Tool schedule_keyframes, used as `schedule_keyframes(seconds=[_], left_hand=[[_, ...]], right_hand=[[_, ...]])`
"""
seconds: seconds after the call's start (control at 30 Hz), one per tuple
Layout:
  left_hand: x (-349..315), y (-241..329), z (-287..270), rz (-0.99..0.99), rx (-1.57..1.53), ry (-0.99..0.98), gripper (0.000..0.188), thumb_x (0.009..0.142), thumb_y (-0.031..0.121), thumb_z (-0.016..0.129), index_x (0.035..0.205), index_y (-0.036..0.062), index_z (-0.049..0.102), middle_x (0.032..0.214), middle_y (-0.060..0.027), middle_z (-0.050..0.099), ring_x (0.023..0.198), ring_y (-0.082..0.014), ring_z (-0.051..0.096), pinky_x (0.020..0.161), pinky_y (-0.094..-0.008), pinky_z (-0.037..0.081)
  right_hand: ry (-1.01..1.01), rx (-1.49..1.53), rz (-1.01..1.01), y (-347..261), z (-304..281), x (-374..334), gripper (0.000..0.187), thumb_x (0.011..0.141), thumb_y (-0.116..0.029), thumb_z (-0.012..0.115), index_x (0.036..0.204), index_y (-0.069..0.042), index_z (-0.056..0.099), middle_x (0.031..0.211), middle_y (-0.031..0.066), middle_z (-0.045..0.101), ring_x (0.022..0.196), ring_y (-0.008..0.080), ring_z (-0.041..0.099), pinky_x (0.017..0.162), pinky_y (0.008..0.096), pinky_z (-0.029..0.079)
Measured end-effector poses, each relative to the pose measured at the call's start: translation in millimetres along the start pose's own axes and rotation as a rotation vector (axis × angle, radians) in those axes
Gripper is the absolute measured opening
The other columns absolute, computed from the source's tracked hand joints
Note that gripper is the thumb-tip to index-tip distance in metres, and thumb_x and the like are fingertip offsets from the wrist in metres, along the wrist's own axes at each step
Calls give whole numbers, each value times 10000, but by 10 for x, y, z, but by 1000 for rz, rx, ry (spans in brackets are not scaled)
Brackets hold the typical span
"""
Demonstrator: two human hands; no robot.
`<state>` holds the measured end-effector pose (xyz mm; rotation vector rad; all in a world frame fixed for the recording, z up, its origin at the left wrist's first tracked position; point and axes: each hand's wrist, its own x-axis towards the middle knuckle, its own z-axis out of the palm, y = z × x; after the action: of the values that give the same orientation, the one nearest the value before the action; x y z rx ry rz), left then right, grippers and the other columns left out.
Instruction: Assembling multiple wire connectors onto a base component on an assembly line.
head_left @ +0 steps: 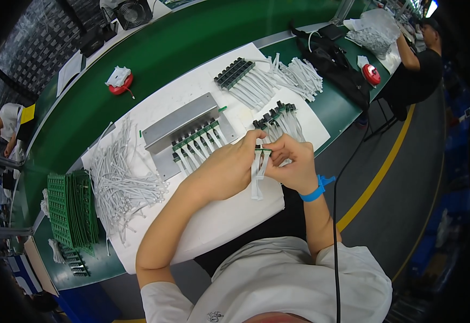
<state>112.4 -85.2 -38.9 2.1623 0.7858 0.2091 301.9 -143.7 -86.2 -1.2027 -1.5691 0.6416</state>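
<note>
Between my two hands is a small green circuit board with white flat cables [257,175] hanging down from it. My left hand [225,168] pinches the board from the left side, fingers bent. On the other side my right hand [293,164], with a blue wrist strap [319,189], grips it between thumb and fingers. Just left of my hands, an angled grey metal fixture [183,125] bears a row of green boards with white cables [197,139]. Beyond my fingers lies a cluster of cabled boards with black connectors [278,116].
A loose heap of white cables [122,180] covers the left of the white sheet [213,229]. Stacked green panels [70,210] stand at far left. More cabled boards [236,74] and a cable bundle [302,75] lie behind. A black bag [332,64] rests at right; a co-worker [418,64] sits beyond.
</note>
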Motion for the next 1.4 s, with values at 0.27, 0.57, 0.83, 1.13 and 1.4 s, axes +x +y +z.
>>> schedule_keyframes(seconds=[0.27, 0.57, 0.83, 1.13, 1.4], left_hand=[[-28, 10, 209, 100, 168, 212, 650, 784, 12, 661, 1369, -10, 379, 1023, -276, 641, 879, -472, 620, 796, -508, 478], [-6, 21, 92, -9, 147, 373, 455, 848, -5, 568, 1279, -38, 426, 966, -277, 639, 905, -448, 629, 816, -498, 477], [-12, -5, -40, -91, 78, 342, 414, 928, 3, 527, 1317, -24, 388, 999, -304, 645, 951, -465, 632, 849, -508, 473], [47, -153, 14, 22, 242, 447, 412, 961, 111, 628, 1290, -7, 410, 925, -263, 685, 845, -426, 659, 781, -497, 497], [73, -50, -6, 121, -225, 475, 302, 986, 33, 568, 1224, -16, 387, 1069, -243, 687, 861, -395, 673, 770, -418, 511]], right_hand=[[5, -104, -68, -52, -45, -32, 168, 716, 34, 753, 855, 11, 662, 620, 38, 656, 546, 99, 664, 567, 229, 546], [115, -194, 39, 57, -364, 96, 163, 796, -1, 709, 959, -1, 703, 670, 58, 631, 567, 108, 607, 546, 238, 485], [14, -482, 74, 756, -1116, 387, 222, 893, 19, 582, 1048, -39, 730, 943, 90, 654, 816, 190, 640, 636, 285, 481], [-14, -289, 233, 635, -889, 370, 400, 932, -56, 575, 1331, -62, 606, 1186, 100, 721, 1068, 221, 676, 819, 288, 515], [283, -423, -123, 525, -708, 233, 349, 909, -48, 642, 1254, 7, 644, 1031, 141, 741, 907, 247, 709, 832, 302, 530]])
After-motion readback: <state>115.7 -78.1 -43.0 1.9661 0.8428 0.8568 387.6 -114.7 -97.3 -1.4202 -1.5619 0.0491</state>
